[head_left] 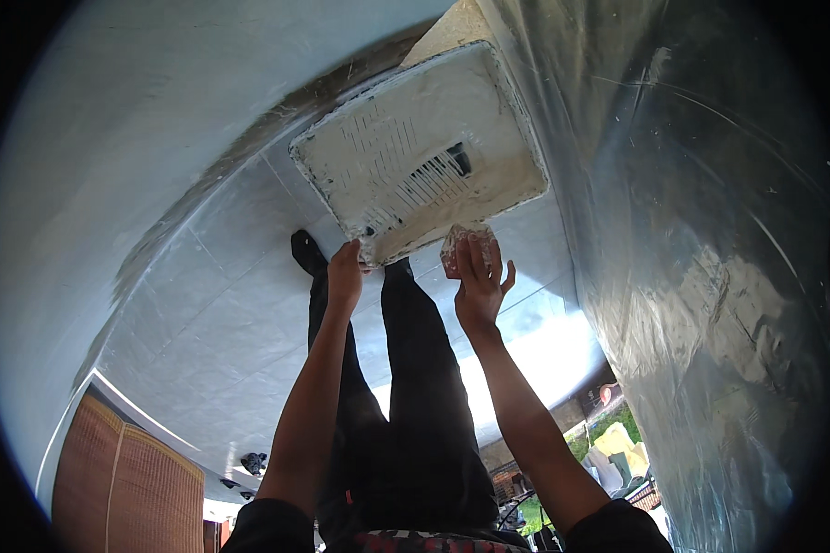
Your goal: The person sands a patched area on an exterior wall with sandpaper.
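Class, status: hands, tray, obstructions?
Left hand gripping tray corner. Right hand holding coated block beside tray. Tray smeared pale. Plastic sheeting right, apparently not blocking.

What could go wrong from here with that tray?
The left hand grips the tray at one corner, so it might tilt if unsupported elsewhere. The pale-smeared block in the right hand could drip onto the floor if wet. The plastic sheet right of the tray might get smeared if brushed.

Space apparently under painting or renovation (home or business, hard to tell), clear plastic sheeting (692,276) down the right, broad pale wall (157,138) at left, grey tiled floor (231,323), pale-coated ribbed tray (500,138) at far centre, daylight coming in near right
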A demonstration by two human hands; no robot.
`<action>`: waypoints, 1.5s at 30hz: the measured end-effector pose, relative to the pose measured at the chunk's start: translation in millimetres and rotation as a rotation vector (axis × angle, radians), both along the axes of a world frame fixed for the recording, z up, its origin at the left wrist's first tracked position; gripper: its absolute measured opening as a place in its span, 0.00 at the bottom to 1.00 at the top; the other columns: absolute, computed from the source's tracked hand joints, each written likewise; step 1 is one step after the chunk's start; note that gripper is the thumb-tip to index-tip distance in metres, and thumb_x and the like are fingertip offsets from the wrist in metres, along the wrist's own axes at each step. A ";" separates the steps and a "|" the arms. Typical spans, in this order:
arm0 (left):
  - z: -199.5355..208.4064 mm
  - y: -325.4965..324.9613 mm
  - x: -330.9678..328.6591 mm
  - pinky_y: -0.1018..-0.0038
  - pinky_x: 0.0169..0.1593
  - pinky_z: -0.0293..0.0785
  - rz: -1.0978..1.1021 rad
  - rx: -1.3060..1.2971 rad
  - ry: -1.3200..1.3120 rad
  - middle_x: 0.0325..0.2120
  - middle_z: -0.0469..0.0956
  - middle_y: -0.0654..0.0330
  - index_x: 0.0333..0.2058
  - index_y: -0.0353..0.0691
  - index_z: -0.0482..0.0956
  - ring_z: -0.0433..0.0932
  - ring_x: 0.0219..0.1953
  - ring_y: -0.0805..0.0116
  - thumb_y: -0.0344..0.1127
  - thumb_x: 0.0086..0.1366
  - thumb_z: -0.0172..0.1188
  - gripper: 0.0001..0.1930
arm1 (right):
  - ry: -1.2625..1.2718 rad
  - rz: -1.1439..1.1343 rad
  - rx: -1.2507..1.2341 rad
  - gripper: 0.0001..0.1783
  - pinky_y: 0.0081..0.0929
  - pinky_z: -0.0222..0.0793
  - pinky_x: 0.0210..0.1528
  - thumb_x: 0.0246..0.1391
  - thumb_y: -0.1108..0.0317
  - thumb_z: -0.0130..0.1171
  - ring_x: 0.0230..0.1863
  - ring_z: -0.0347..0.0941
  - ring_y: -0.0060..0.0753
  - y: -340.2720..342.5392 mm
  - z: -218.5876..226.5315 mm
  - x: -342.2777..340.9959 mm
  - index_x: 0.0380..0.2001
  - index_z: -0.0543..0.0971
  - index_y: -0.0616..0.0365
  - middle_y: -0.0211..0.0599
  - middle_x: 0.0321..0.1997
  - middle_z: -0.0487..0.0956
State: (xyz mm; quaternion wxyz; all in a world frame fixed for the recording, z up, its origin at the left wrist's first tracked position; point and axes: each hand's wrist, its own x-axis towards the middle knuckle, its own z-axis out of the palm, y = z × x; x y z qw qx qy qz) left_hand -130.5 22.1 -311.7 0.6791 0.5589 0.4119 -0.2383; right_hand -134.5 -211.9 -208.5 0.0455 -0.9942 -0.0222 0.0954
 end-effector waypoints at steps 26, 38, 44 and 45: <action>39.8 26.0 35.4 0.51 0.61 0.68 0.119 -0.269 0.127 0.58 0.74 0.47 0.64 0.35 0.66 0.74 0.57 0.52 0.63 0.72 0.41 0.38 | 0.153 -0.347 0.785 0.14 0.46 0.74 0.45 0.60 0.76 0.54 0.43 0.79 0.57 100.9 9.0 54.4 0.49 0.80 0.61 0.52 0.39 0.82; 42.7 35.8 28.9 0.51 0.64 0.64 0.027 -0.296 0.105 0.60 0.72 0.45 0.65 0.36 0.64 0.71 0.62 0.47 0.62 0.73 0.41 0.36 | 0.170 -0.336 0.851 0.13 0.46 0.75 0.43 0.59 0.77 0.53 0.42 0.80 0.61 116.3 -3.4 42.3 0.47 0.78 0.63 0.56 0.39 0.82; 38.2 36.6 25.8 0.51 0.67 0.57 0.025 -0.287 0.113 0.60 0.73 0.48 0.64 0.38 0.66 0.72 0.62 0.50 0.63 0.73 0.40 0.36 | 0.148 -0.313 0.765 0.13 0.46 0.75 0.45 0.59 0.77 0.52 0.43 0.79 0.64 107.1 -9.1 55.9 0.47 0.78 0.64 0.58 0.39 0.82; 37.1 35.9 25.8 0.51 0.67 0.56 0.007 -0.283 0.112 0.60 0.73 0.48 0.65 0.38 0.66 0.72 0.62 0.50 0.63 0.73 0.39 0.36 | 0.115 -0.329 0.756 0.13 0.46 0.75 0.45 0.59 0.77 0.52 0.44 0.79 0.64 102.9 -4.5 61.4 0.47 0.78 0.64 0.58 0.39 0.82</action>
